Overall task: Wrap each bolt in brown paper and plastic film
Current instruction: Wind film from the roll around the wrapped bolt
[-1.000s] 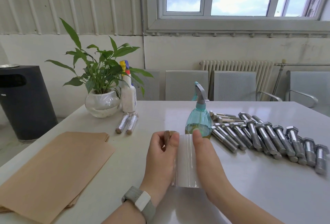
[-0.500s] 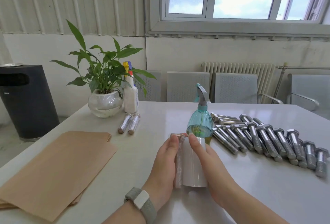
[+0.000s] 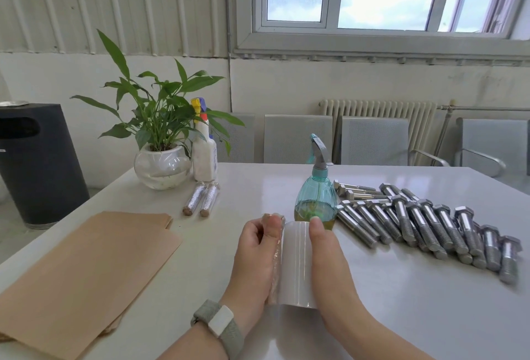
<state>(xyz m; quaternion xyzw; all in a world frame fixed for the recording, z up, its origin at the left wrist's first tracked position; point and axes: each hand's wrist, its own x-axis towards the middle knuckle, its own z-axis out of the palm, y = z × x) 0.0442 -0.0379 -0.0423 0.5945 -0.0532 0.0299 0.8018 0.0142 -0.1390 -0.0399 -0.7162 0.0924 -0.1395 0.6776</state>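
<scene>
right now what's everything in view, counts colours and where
bare bolts: about twenty, silver, heaped right on the table
wrapped bolts: two, shiny film, brown ends, by the plant
bolt being wrapped: one, brown paper under film, centre
film roll: one, clear-white, beside that bolt
brown paper: stack, tan, left
spray bottle: one, teal, centre
white bottle: one, yellow and red top, by the plant
plant: one, green, glass bowl, far left
bin: one, black, floor left
chairs: several, grey, behind
left hand: holds the bolt
right hand: holds the roll
</scene>
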